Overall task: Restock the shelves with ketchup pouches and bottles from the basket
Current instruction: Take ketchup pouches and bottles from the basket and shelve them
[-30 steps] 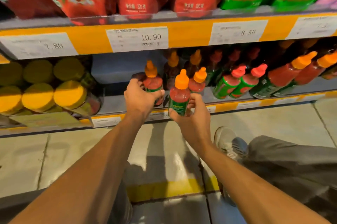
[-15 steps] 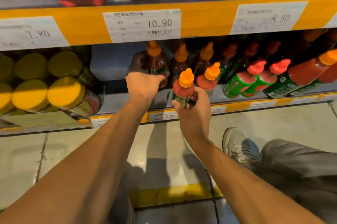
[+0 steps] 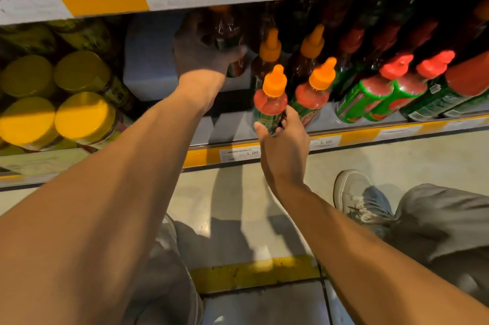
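Left hand (image 3: 203,54) deep in shelf (image 3: 370,128), gripping bottle (image 3: 227,33)

Left hand (image 3: 203,55): reached deeper under the shelf, carrying its dark bottle (image 3: 230,41) into shadow at the back. Right hand (image 3: 284,144): brought its orange-capped bottle (image 3: 270,102) up to the shelf edge (image 3: 357,136).

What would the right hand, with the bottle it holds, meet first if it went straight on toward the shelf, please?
Probably the front orange-capped bottle just behind and to the right of the held bottle. The right hand points up into the shelf, but depth is hard to judge.
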The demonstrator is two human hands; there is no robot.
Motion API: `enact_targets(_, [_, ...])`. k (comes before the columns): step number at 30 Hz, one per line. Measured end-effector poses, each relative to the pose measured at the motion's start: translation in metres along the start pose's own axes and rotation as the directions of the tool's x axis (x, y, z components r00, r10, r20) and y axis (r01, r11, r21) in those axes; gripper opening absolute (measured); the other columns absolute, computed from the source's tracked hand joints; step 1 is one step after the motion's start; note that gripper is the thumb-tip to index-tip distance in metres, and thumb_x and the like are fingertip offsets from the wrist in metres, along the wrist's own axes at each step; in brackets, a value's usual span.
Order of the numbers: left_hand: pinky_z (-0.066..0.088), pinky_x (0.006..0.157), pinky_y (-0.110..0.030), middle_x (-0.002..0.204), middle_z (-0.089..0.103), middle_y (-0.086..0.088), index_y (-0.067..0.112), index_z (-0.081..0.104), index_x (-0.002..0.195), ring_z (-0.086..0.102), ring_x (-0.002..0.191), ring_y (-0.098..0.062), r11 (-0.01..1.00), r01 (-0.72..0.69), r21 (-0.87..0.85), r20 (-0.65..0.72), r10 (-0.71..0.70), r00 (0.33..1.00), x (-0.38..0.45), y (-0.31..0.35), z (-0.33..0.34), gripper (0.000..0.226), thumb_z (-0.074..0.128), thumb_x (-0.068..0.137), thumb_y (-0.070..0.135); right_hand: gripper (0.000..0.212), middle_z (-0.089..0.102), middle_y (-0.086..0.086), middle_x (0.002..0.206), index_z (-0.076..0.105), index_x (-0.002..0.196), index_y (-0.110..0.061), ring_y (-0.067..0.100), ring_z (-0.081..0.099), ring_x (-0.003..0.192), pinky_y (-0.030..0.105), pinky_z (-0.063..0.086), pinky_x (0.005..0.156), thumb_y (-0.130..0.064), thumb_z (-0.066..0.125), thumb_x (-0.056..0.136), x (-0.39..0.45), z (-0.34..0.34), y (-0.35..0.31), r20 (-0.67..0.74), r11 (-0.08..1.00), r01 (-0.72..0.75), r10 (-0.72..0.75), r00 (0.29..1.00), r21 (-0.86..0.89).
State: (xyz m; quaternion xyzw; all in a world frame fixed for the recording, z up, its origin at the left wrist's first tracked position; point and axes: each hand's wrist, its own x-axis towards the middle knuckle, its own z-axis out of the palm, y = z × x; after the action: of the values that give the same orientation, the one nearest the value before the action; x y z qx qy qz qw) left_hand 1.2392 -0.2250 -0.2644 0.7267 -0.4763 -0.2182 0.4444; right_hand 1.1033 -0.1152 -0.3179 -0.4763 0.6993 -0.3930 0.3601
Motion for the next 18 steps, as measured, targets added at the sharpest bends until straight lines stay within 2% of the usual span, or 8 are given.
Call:
enact_targets(3, [0.042, 0.111, -0.032, 0.138, 0.059, 0.002, 0.017, 0.05, 0.136, 0.055, 0.128, -0.013, 0.995, 0.006, -0.096, 0.111, 0.004, 0.994, 0.012, -0.007, 0.004, 0.08, 0.09, 0.069, 0.033, 0.035, 0.067, -0.005, 0.115, 0.058, 0.122, -0.021, 0.016, 0.06, 0.108, 0.039, 0.052, 0.093, -0.03, 0.073, 0.092, 0.0, -0.002, 0.002, -0.023, 0.995, 0.038, -0.04, 0.999, -0.094])
enact_targets(5, [0.042, 0.111, -0.035, 0.14, 0.058, 0.003, 0.019, 0.05, 0.14, 0.053, 0.13, -0.014, 0.999, -0.014, -0.034, 0.141, 0.018, 0.99, 0.017, -0.01, 0.005, 0.081, 0.087, 0.071, 0.04, 0.026, 0.068, -0.009, 0.107, 0.059, 0.112, -0.027, 0.012, 0.06, 0.098, 0.031, 0.049, 0.083, -0.034, 0.073, 0.091, 0.001, -0.005, 0.003, -0.014, 0.993, 0.044, -0.045, 0.999, -0.11])
enact_targets(7, [0.044, 0.11, -0.033, 0.139, 0.059, 0.002, 0.018, 0.052, 0.139, 0.053, 0.13, -0.015, 0.999, -0.045, -0.007, 0.121, 0.046, 0.992, 0.017, -0.014, 0.005, 0.082, 0.088, 0.069, 0.041, 0.022, 0.066, -0.014, 0.1, 0.058, 0.105, -0.032, 0.005, 0.057, 0.088, 0.018, 0.041, 0.072, -0.036, 0.074, 0.09, 0.001, -0.007, 0.003, -0.004, 0.992, 0.037, -0.038, 0.999, -0.123])
enact_targets(9, [0.05, 0.104, -0.034, 0.133, 0.063, -0.001, 0.013, 0.056, 0.134, 0.058, 0.125, -0.016, 0.998, -0.044, -0.04, 0.122, 0.049, 0.991, 0.014, -0.019, 0.005, 0.082, 0.093, 0.063, 0.033, 0.02, 0.064, -0.017, 0.093, 0.055, 0.099, -0.038, -0.001, 0.054, 0.078, 0.008, 0.031, 0.064, -0.04, 0.073, 0.09, 0.002, -0.008, 0.004, -0.001, 0.991, 0.01, -0.01, 1.0, -0.134])
enact_targets(13, [0.056, 0.093, -0.036, 0.122, 0.069, -0.004, 0.007, 0.063, 0.121, 0.066, 0.113, -0.016, 0.999, -0.047, -0.008, 0.121, 0.048, 0.992, 0.013, -0.029, 0.007, 0.069, 0.095, 0.062, 0.025, 0.019, 0.062, -0.018, 0.083, 0.059, 0.093, -0.034, -0.007, 0.051, 0.072, 0.006, 0.028, 0.056, -0.048, 0.07, 0.088, 0.005, -0.01, 0.008, 0.005, 0.981, -0.001, 0.001, 1.0, -0.193])
enact_targets(16, [0.057, 0.093, -0.039, 0.122, 0.069, -0.005, 0.007, 0.063, 0.122, 0.066, 0.113, -0.018, 0.997, -0.032, -0.071, 0.115, 0.04, 0.993, 0.014, -0.027, 0.011, 0.066, 0.093, 0.064, 0.018, 0.021, 0.061, -0.019, 0.083, 0.062, 0.097, -0.033, 0.003, 0.053, 0.072, 0.006, 0.028, 0.056, -0.051, 0.071, 0.088, 0.006, -0.012, 0.012, 0.001, 0.976, 0.023, -0.023, 1.0, -0.215])
enact_targets(18, [0.056, 0.094, -0.039, 0.122, 0.07, -0.004, 0.009, 0.064, 0.121, 0.065, 0.114, -0.017, 0.995, -0.039, -0.095, 0.105, 0.049, 0.993, 0.016, -0.024, 0.013, 0.065, 0.093, 0.064, 0.017, 0.026, 0.064, -0.018, 0.088, 0.066, 0.103, -0.029, 0.007, 0.055, 0.079, 0.01, 0.03, 0.059, -0.05, 0.07, 0.089, 0.005, -0.012, 0.015, 0.002, 0.973, 0.04, -0.041, 0.999, -0.228])
